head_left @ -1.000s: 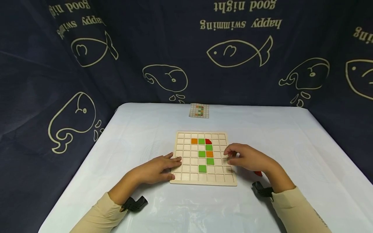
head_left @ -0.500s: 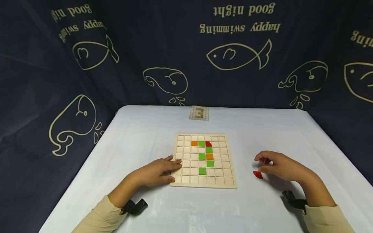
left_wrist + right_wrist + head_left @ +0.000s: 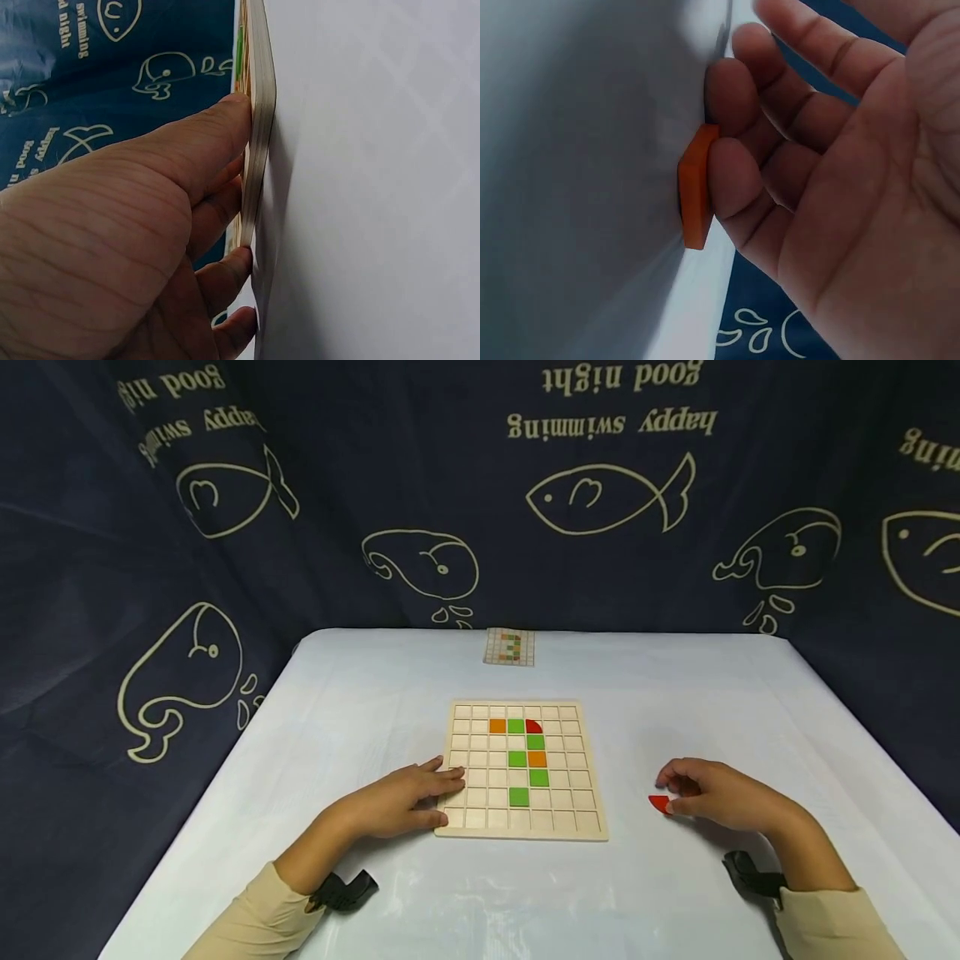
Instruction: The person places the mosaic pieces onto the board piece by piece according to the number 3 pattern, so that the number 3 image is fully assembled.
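Note:
My left hand (image 3: 405, 797) rests at the left edge of a light wooden grid board (image 3: 517, 818), fingers on its surface and thumb at the near corner. The left wrist view shows the thumb and fingertips against the board's edge (image 3: 260, 112). Several green and orange square tiles and a red quarter-round tile (image 3: 533, 727) sit in the board. My right hand (image 3: 720, 793) is low over the table, fingers loosely bent, its thumb touching a loose red quarter-round tile (image 3: 658, 803). In the right wrist view, an orange tile (image 3: 695, 195) lies against a fingertip; the hand hides it from the head view.
A small printed card (image 3: 510, 646) showing a coloured grid pattern lies at the table's far edge. The white-covered table (image 3: 480, 893) is backed by dark blue cloth (image 3: 315, 435) with fish drawings. Black straps are on both wrists.
The right hand has moved right from the board's right side, then down toward the loose red tile, where its thumb now touches. The left hand stays on the board.

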Tool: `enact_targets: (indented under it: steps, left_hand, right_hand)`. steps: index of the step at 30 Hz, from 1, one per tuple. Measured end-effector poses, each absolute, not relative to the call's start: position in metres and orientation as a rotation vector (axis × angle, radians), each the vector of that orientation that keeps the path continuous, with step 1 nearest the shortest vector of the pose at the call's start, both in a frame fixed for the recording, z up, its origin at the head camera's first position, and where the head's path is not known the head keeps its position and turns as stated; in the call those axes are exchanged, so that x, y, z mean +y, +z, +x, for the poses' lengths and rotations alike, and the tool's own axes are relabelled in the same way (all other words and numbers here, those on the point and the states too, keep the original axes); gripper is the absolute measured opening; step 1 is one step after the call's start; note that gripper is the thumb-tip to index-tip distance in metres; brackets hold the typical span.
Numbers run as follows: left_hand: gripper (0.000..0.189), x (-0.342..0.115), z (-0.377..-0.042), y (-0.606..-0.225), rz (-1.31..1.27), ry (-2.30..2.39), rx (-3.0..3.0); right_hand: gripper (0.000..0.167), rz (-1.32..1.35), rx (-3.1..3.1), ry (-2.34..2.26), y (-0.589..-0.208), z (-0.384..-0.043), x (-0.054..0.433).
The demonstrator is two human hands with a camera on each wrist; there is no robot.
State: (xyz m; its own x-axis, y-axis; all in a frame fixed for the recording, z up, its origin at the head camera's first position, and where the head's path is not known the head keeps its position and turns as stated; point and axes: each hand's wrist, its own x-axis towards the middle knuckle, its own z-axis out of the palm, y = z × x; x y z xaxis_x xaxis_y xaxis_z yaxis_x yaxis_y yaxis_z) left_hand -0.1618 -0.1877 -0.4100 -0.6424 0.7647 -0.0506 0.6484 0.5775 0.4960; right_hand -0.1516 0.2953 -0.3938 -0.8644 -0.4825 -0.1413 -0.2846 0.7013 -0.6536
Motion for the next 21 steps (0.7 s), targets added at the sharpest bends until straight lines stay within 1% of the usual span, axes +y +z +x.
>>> enact_targets:
  steps: [5, 15, 21]
  left_hand:
    - [0.056, -0.1881, -0.1618, -0.4094, 1.169, 0.650, 2.548]
    - [0.055, -0.1881, -0.1599, -0.4089, 1.141, 0.648, 2.553]
    - [0.055, -0.1868, -0.1592, -0.4066, 1.154, 0.647, 2.551]
  right_hand:
    - [0.028, -0.597, 2.618, -0.878, -0.3969, -0.1515, 0.2941]
    - [0.018, -0.666, 2.671, -0.824, -0.3986, -0.1536, 0.2903]
    - [0.021, -0.627, 2.687, -0.829, -0.4008, -0.1527, 0.2909]
